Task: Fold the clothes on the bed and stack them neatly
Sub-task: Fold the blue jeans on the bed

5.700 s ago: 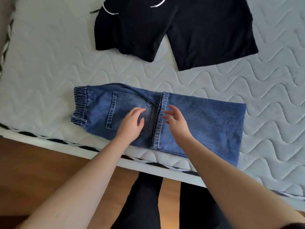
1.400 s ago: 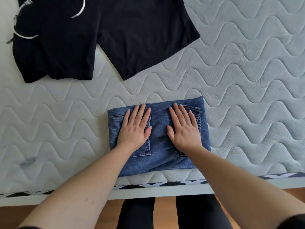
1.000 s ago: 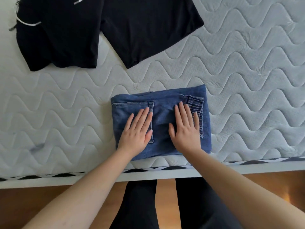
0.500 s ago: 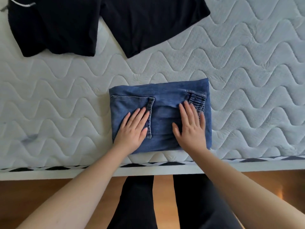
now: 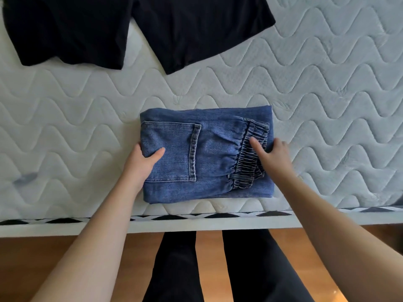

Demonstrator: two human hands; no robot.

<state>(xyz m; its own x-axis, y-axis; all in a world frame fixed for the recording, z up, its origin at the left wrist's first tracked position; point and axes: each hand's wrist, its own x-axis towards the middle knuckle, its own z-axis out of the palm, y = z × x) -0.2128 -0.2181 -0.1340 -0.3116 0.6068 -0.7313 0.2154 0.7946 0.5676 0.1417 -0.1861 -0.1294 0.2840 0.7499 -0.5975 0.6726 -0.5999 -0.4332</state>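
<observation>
My folded blue jeans [image 5: 205, 153] lie as a compact rectangle on the bed [image 5: 327, 105], close to its near edge and about midway along it. The back pocket [image 5: 172, 151] faces up on the left half, and the gathered elastic waistband [image 5: 250, 158] shows on the right half. My left hand [image 5: 142, 162] has closed on the left edge of the bundle: the thumb lies on top beside the pocket while the fingers are tucked under the denim, out of sight. My right hand [image 5: 272, 153] holds the right edge the same way, thumb stretched across the waistband, the other fingers curled around the side and mostly hidden. The jeans rest flat on the quilted mattress cover with its wavy stitching. Toward the far edge of the bed, well apart from the jeans, black shorts [image 5: 135, 29] lie spread out and unfolded, both leg openings pointing toward me. A small grey stain [image 5: 26, 178] marks the mattress near its front edge on the left. Below the bed's black-and-white trim I see my legs in dark trousers [image 5: 218, 269] over a wooden floor [image 5: 65, 258]
</observation>
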